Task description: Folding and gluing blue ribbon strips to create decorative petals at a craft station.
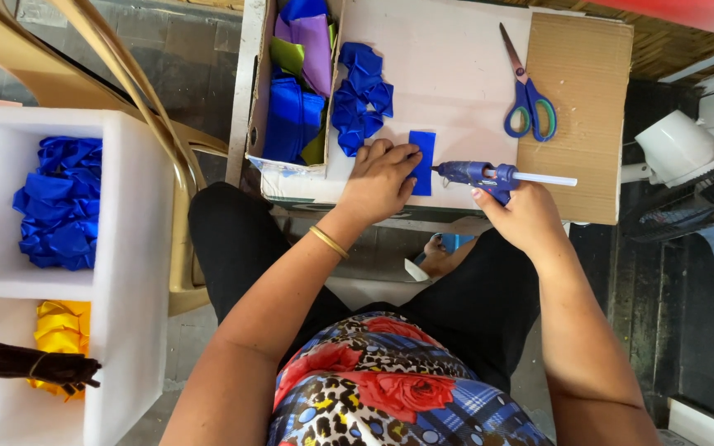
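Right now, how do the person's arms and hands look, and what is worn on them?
Both arms are bare, with no sleeves reaching the forearms. The left hand has a thin gold bangle at the wrist. The right hand shows no gloves or jewellery; no rings are visible on either.

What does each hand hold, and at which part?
Right hand holds the blue glue gun by its handle. Left hand presses on the blue ribbon piece.
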